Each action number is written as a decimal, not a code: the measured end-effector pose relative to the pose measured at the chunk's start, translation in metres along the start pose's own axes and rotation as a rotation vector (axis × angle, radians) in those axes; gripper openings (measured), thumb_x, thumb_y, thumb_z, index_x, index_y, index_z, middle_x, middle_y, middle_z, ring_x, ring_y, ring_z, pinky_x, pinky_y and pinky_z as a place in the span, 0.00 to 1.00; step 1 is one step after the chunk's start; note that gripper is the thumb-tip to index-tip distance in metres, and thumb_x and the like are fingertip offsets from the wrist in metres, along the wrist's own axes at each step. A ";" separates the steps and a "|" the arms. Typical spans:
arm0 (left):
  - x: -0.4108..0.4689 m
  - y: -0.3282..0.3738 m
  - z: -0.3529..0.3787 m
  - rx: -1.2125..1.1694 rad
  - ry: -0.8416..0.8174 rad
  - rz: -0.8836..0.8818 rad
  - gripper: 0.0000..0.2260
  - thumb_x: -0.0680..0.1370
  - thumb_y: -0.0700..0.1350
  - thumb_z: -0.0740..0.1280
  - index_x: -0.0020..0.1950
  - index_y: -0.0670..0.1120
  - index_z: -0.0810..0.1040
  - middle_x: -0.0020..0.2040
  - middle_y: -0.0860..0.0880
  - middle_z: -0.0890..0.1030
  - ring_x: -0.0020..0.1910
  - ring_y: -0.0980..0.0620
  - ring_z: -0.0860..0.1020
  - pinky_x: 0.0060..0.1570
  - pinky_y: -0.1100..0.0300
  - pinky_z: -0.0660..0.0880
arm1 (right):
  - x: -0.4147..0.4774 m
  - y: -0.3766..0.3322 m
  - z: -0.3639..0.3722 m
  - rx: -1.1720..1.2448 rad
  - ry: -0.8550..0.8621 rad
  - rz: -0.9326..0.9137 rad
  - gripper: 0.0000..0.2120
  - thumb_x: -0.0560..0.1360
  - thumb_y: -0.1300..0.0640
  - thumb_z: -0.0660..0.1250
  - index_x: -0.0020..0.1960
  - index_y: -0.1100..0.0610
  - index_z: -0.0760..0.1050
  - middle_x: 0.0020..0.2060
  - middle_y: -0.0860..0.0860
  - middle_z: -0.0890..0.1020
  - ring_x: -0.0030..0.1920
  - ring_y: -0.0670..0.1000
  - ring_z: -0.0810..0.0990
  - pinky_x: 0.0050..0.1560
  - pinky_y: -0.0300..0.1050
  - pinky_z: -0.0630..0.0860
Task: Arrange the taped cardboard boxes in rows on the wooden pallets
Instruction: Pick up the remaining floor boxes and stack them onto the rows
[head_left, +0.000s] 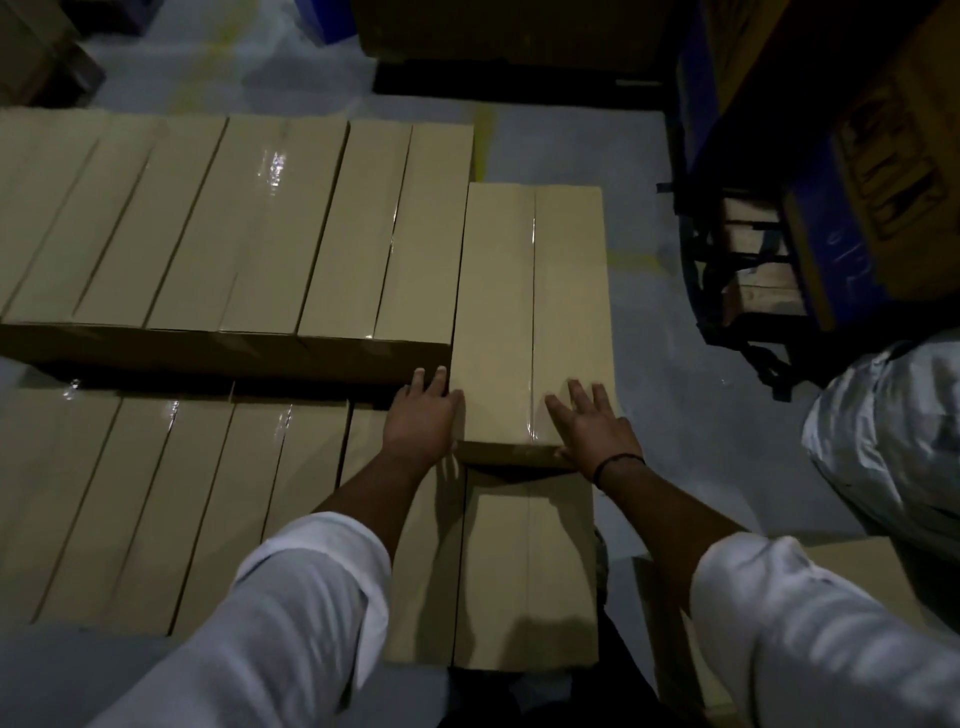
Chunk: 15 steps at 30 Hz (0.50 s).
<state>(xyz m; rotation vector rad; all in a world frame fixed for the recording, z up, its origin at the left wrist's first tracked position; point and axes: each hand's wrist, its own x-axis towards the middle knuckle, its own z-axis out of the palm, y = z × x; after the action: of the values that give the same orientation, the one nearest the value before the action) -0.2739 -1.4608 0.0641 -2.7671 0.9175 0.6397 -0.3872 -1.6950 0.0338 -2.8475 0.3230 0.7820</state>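
Head view.

1. Task thing. The box (535, 301) lies at the right end of the far row (234, 223), with its left flank against the last box of that row. Its long axis runs straight away from the person, parallel to its neighbours. Its near end stands out toward the person beyond the row's near face and overhangs the near row (156, 493). Its far end stops short of the row's far edge. The pallets are hidden under the boxes.

2. Left hand (422, 421). It is open, with straight fingers (440, 376) laid along the box's left near corner, at the step between the two rows. It grips nothing.

3. Right hand (592, 434). It is open and rests flat on the box top at the near right corner, fingers pointing forward. The thumb is not clear to see.

4. Governing relation. The box lies ahead of both hands, and both sit at its near end, one on each side of the tape seam. Judgement: a push along the long axis, away from the person, would bring the box flush with the row. Uneven pressure could skew it.

5. Surroundings. A wrapped bundle (893, 441) lies on the floor (675, 415) to the right, well apart.
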 end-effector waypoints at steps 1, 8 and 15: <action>0.012 -0.002 -0.005 -0.001 0.014 -0.006 0.36 0.77 0.51 0.74 0.81 0.50 0.62 0.84 0.43 0.51 0.82 0.36 0.51 0.77 0.41 0.58 | 0.011 0.003 -0.006 -0.003 0.002 -0.007 0.41 0.79 0.51 0.70 0.82 0.43 0.46 0.82 0.52 0.42 0.81 0.63 0.41 0.70 0.69 0.66; 0.078 -0.021 -0.025 0.034 0.020 0.034 0.37 0.79 0.51 0.72 0.83 0.50 0.57 0.84 0.42 0.48 0.81 0.37 0.53 0.78 0.44 0.57 | 0.076 0.016 -0.040 -0.017 0.004 -0.015 0.42 0.79 0.51 0.70 0.82 0.44 0.46 0.82 0.53 0.43 0.81 0.65 0.43 0.70 0.70 0.68; 0.100 -0.018 -0.021 0.024 0.085 0.005 0.30 0.82 0.44 0.66 0.82 0.47 0.58 0.82 0.43 0.60 0.73 0.42 0.69 0.63 0.48 0.74 | 0.118 0.029 -0.060 -0.012 -0.024 -0.022 0.42 0.79 0.49 0.71 0.82 0.43 0.47 0.83 0.52 0.43 0.81 0.64 0.42 0.69 0.70 0.69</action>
<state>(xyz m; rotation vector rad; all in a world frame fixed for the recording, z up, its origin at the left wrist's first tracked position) -0.1838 -1.5055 0.0393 -2.7914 0.9421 0.5114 -0.2662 -1.7553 0.0205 -2.8454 0.2843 0.8167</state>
